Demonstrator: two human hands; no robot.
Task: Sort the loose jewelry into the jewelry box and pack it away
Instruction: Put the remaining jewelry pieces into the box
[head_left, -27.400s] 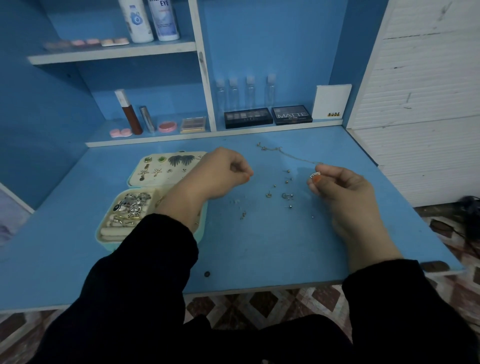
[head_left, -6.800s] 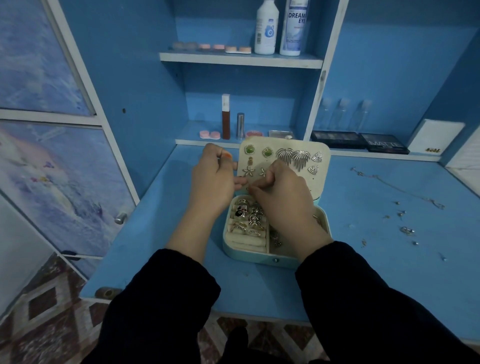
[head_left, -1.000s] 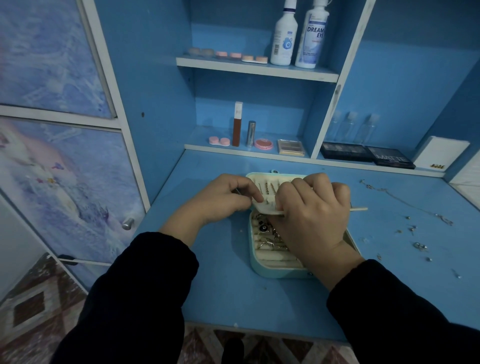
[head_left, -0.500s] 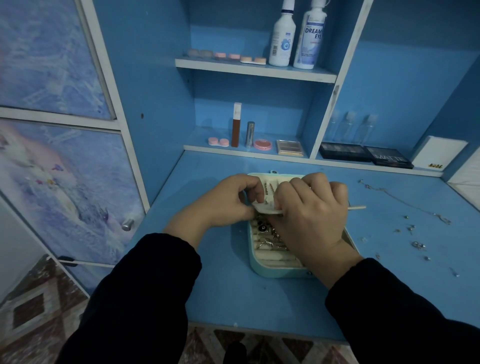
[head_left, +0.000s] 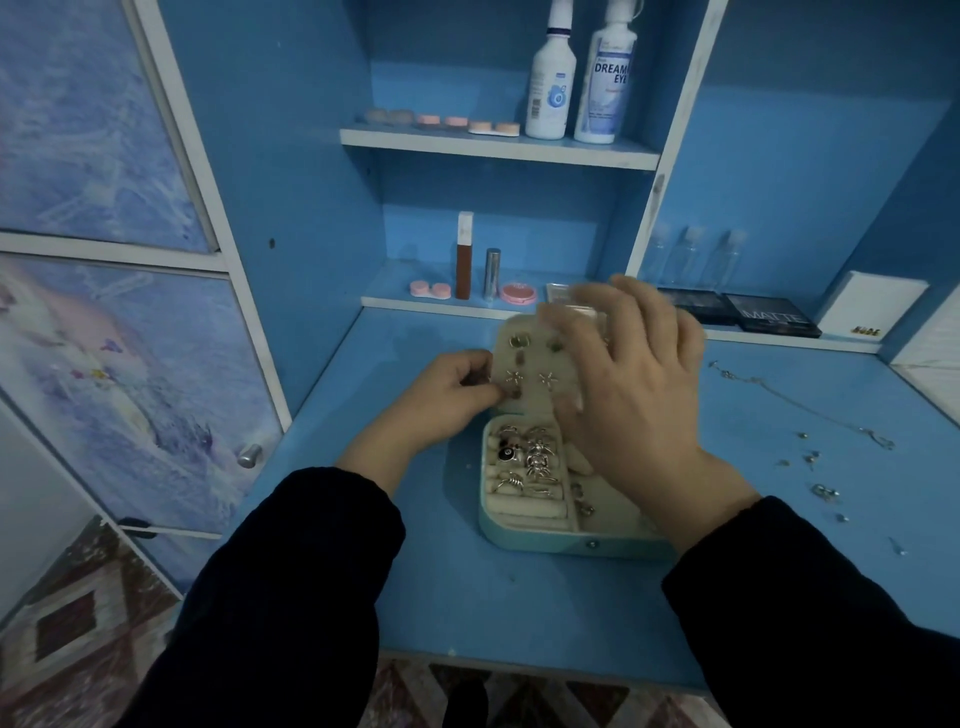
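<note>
Jewelry box (head_left: 540, 535) sits frame-centre on the blue desk (head_left: 519, 597), with its lid panel (head_left: 524, 364) swung up and back toward the lower shelf (head_left: 441, 304). The open box's long axis runs bottom-to-top of frame. Left hand (head_left: 441, 400): fingers curled at the panel's left edge, which reads as a pinch on that edge. Can't tell if a small piece is also between the fingertips. Right hand (head_left: 634, 395): fingers straight and spread, blurred, over the right half of panel and base, nothing in it that I can see. Rings (head_left: 535, 457) fill the left rolls of the base; the right compartment is mostly hidden under that hand. Still unsorted: necklace chain (head_left: 800, 405) and a scatter of small studs (head_left: 823, 491), all at frame right, well apart from the box. That's the key relation: the loose stuff lies right of the box, so the right hand is nearer, while the left has the box in its way. The chain runs diagonally, upper-left to lower-right, and its upper-left end is nearest the lid. My read: the next pickup goes to the right hand while the left steadies the panel. Open desk between box and studs, nothing to clip. Shelf items sit just behind the lid, so there's little room to swing it further back. Cabinet wall (head_left: 291, 260) closes off frame left. Studs are tiny, so there's a risk of flicking one away.
</note>
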